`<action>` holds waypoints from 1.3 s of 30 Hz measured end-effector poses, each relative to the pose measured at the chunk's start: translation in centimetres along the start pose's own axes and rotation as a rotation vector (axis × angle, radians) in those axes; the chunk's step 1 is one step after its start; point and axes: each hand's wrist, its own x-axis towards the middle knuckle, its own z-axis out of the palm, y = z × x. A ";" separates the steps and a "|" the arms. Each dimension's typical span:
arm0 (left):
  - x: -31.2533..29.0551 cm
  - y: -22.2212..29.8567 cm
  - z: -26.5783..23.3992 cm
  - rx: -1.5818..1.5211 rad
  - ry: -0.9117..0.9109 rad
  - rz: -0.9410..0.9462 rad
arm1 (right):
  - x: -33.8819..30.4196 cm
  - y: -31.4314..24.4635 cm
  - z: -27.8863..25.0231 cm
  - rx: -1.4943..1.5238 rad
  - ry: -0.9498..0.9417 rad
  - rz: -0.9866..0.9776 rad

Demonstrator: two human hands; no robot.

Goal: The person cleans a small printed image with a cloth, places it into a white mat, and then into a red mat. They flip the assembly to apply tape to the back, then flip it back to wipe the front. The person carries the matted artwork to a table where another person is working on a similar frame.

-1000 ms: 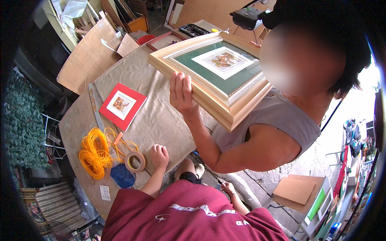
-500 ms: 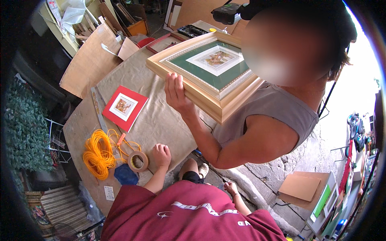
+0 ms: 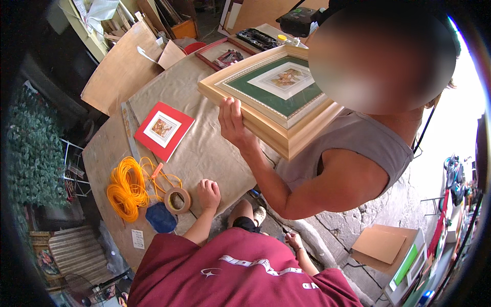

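Observation:
My left hand (image 3: 208, 194) rests on the cloth-covered table (image 3: 197, 158) near its front edge, fingers curled in and nothing visible in them. Beside it lies a roll of brown tape (image 3: 188, 200). My right hand (image 3: 293, 240) hangs low beside my leg, closed around something small and dark that I cannot make out. Across the table corner, a co-worker's hand (image 3: 236, 123) holds up a cream picture frame (image 3: 268, 135) with a green mat and a small picture. A red-matted picture (image 3: 162, 131) lies flat on the table.
A bundle of orange cord (image 3: 126, 189) and a blue object (image 3: 160, 217) lie left of the tape. A metal ruler (image 3: 129, 130) runs along the cloth's left edge. Another red frame (image 3: 204, 50) lies at the back. Cardboard sheets (image 3: 381, 245) stand at the lower right.
The whole view has shifted slightly, moving the table things a little. The co-worker still holds up the cream frame, tilted about the same. My hands stay where they were.

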 end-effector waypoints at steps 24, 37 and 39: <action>0.1 0.0 0.2 -0.005 0.001 -0.011 | 4.0 1.8 0.4 -0.013 -0.014 -0.041; 0.4 0.5 -0.2 0.038 -0.038 -0.012 | 3.2 -0.9 0.4 -0.005 -0.037 -0.034; 0.3 0.4 -0.2 0.038 -0.040 -0.007 | 3.4 -1.1 0.6 -0.015 -0.022 -0.045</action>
